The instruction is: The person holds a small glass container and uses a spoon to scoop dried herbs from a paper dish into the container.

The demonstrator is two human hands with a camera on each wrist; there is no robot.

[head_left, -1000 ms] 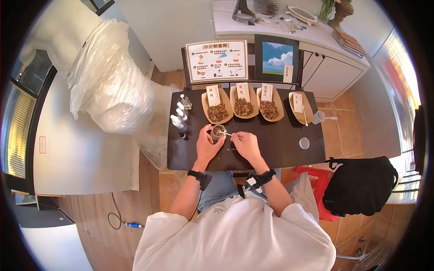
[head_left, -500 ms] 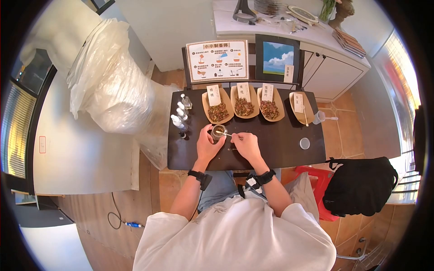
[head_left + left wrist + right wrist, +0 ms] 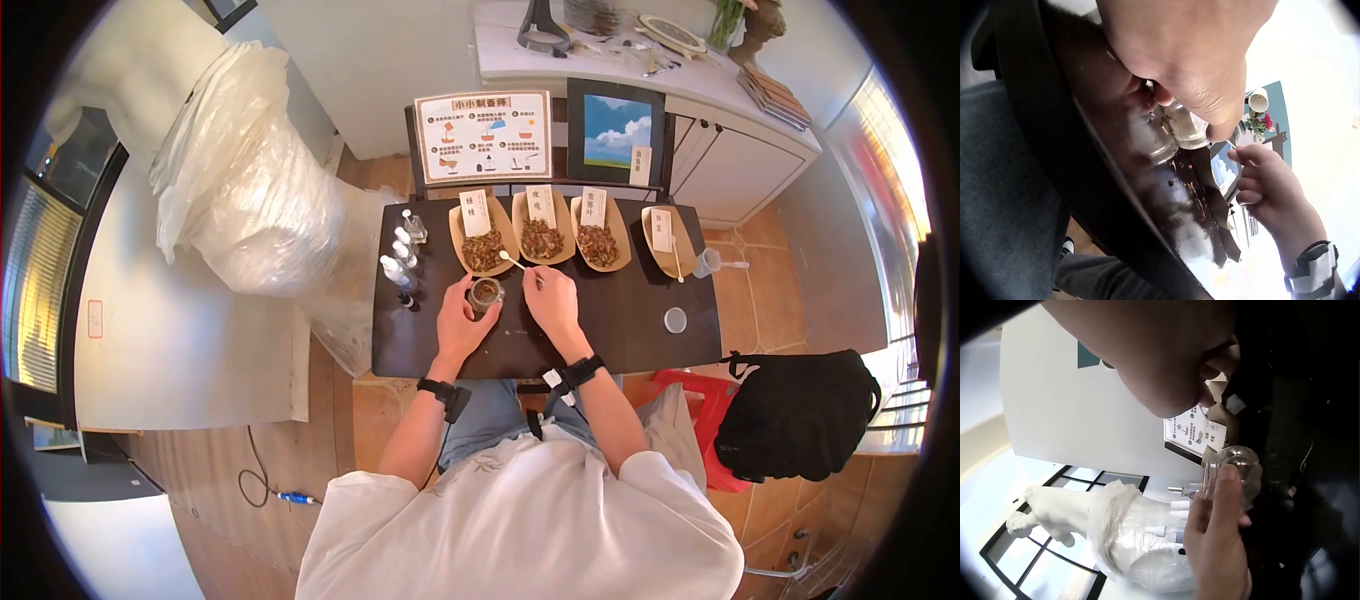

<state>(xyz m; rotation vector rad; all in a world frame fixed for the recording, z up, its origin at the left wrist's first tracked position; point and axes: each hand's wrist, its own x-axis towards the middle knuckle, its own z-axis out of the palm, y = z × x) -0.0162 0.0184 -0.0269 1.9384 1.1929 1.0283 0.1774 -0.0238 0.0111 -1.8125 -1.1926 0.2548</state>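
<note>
My left hand [image 3: 463, 323] grips a small glass jar [image 3: 486, 293] with dark bits inside, standing near the table's front edge. The jar [image 3: 1241, 472] shows clear in the right wrist view, thumb and fingers round it. My right hand [image 3: 553, 307] pinches a thin light spoon [image 3: 511, 259], its tip just above the front of the left paper tray [image 3: 505, 219]. That tray holds dried plant pieces and a label card. Two more trays of dried pieces [image 3: 542, 240] [image 3: 598, 245] stand to its right.
A fourth tray [image 3: 658, 256] with a stick, a clear cup [image 3: 706, 262] and a round lid [image 3: 675, 320] are at the right of the table. Small bottles [image 3: 397, 272] line the left. An instruction board [image 3: 483, 137] stands behind the trays.
My right hand has lifted the spoon out of the jar and turned it up towards the left trays. My left hand still holds the jar in about the same place.
</note>
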